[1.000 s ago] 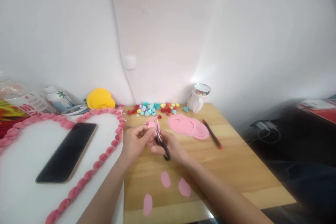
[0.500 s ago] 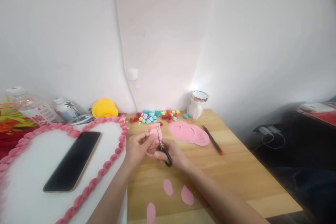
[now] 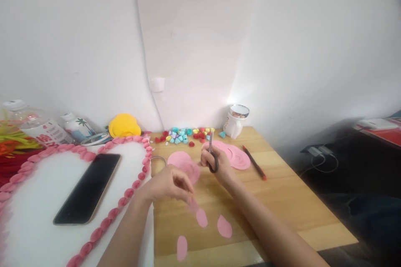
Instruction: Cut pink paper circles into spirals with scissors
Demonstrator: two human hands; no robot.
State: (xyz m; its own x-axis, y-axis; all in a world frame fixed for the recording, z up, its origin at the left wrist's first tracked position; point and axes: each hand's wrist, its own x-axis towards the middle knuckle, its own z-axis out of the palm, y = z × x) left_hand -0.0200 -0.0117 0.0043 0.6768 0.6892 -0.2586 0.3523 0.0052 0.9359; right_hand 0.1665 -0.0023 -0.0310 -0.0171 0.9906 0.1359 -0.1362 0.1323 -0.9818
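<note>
My left hand [image 3: 173,185] pinches a small pink paper piece [image 3: 193,205], partly blurred, above the wooden table. Just below it lies a pink paper petal [image 3: 202,217], with another petal [image 3: 224,226] to the right and a third [image 3: 182,248] nearer the front edge. My right hand [image 3: 217,162] is closed round the black handles of the scissors [image 3: 213,160], blades pointing up. Between and behind my hands is a pink paper round [image 3: 179,159] with a blurred, curled part. Overlapping pink paper rounds [image 3: 241,159] lie behind my right hand.
A black phone [image 3: 89,190] rests on a white board [image 3: 37,204] edged with pink petals. Small coloured pieces [image 3: 178,135], a white mug [image 3: 233,122] and yellow paper [image 3: 124,125] stand or lie near the wall. A dark pencil [image 3: 254,162] lies at right, bottles [image 3: 78,127] at back left.
My hands have moved apart. My left hand has come toward me with a small pink piece; my right hand has lifted the scissors up and right. The pink paper they held now lies behind them.
</note>
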